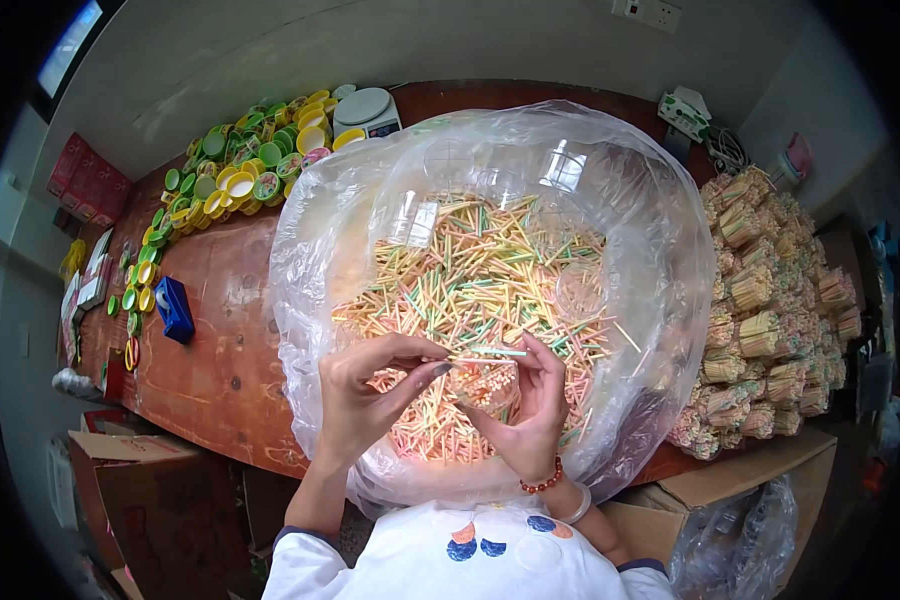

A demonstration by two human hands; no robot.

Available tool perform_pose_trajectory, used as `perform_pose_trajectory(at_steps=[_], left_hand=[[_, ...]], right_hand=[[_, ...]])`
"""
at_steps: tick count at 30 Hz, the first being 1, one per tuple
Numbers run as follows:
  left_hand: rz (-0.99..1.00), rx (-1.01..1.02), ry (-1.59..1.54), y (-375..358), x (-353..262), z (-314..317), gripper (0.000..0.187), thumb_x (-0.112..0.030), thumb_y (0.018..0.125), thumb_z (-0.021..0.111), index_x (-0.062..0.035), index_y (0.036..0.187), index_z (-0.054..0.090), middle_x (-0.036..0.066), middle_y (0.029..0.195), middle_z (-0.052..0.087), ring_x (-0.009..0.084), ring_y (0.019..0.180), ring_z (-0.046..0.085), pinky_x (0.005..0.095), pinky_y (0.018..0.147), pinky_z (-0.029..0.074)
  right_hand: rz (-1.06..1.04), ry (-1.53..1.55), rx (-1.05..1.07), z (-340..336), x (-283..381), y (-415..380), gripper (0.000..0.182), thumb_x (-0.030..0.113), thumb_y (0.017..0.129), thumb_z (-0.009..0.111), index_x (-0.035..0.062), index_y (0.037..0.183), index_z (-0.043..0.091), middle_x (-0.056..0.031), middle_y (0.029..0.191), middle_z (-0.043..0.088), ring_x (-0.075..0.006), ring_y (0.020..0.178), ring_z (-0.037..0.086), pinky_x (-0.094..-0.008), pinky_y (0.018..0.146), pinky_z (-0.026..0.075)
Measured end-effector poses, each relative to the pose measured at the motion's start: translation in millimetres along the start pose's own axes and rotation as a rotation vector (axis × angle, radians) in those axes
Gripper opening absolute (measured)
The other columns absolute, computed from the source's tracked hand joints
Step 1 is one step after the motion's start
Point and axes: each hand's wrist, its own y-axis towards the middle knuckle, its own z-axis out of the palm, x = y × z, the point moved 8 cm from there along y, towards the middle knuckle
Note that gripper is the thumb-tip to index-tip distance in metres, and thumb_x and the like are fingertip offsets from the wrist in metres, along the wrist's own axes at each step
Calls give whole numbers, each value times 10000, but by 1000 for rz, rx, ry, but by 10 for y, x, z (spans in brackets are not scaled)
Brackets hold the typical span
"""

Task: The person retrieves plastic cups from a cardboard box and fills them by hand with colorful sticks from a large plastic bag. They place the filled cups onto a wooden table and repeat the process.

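Pastel sticks (490, 353), one of them pale green, lie level between my two hands. My left hand (375, 385) pinches their left end between thumb and fingertips. The fingertips of my right hand (530, 410) meet their right end. A clear plastic jar (488, 388) with stick ends showing inside sits between the right thumb and fingers; its outline is partly hidden. Under both hands is a heap of loose pastel sticks (470, 270) in a large clear plastic bag (660, 250), with more clear jars (565, 165) along its far side.
Bundled sticks (760, 330) are piled at right. Yellow and green lids (235, 185) spread over the red table (225, 300) at left, near a white scale (365, 108), a blue tape dispenser (174, 310) and scissors (132, 352). Cardboard boxes (170, 500) stand below the near edge.
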Motion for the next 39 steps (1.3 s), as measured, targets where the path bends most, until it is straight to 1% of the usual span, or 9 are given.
perform_pose_trajectory(at_steps=[7,9,10,17,21,24,28,31,39], left_hand=[[3,182,96,-25,-10,281,196,-4,862,776,-41,1055,779,91,975,758,182,848,737,300,716,608],[200,171,301,-67,-186,344,254,-46,860,777,-103,1108,780,75,1024,703,218,897,689,345,752,583],[95,142,226,-78,-140,324,333,-24,823,791,-119,1142,782,73,1097,601,215,1002,631,354,820,556],[349,334,464,56,-227,625,339,-112,818,793,-74,1151,744,86,1058,690,249,933,673,378,820,568],[437,308,518,-9,-238,651,283,-118,828,795,-93,1107,758,71,1023,727,227,884,696,369,767,579],[304,167,305,44,-129,453,207,-45,865,772,-69,1071,759,73,914,752,212,727,728,318,639,585],[175,132,278,101,-169,260,225,-38,848,781,-79,1068,757,69,929,736,209,783,717,326,687,586],[392,313,404,84,-371,529,250,-80,810,797,-52,1052,741,34,948,680,214,919,651,362,811,556],[459,200,386,29,-248,512,236,-20,812,811,-51,1037,746,61,923,712,189,819,719,310,697,581]], right_hand=[[-17,129,3,8,37,-42,960,-1,736,906,-38,1507,335,-164,1328,538,-250,1257,579,-385,1090,506],[9,137,12,8,9,-73,962,-12,734,901,-37,1509,331,-163,1326,538,-250,1263,576,-387,1091,505],[10,119,15,1,-7,-74,964,-20,726,900,-29,1510,339,-162,1331,537,-253,1259,581,-389,1087,510],[-63,-138,6,-16,8,-51,973,3,695,912,15,1512,384,-168,1306,588,-271,1208,639,-381,1026,550],[-49,-143,22,-48,-34,-78,992,28,691,925,15,1518,377,-176,1289,604,-275,1201,646,-376,1012,555],[-30,-96,35,-14,-53,-82,996,24,695,924,14,1523,372,-169,1290,602,-273,1201,644,-379,1019,554],[-13,-46,12,-17,-46,-55,980,8,703,913,4,1519,369,-167,1303,592,-267,1209,636,-383,1038,549],[-36,-40,35,9,-8,-40,975,-3,709,903,-4,1519,360,-168,1311,584,-262,1224,626,-385,1055,541],[-78,47,7,-38,-50,-87,992,-24,704,904,-20,1522,343,-161,1336,559,-246,1266,596,-392,1089,521]])
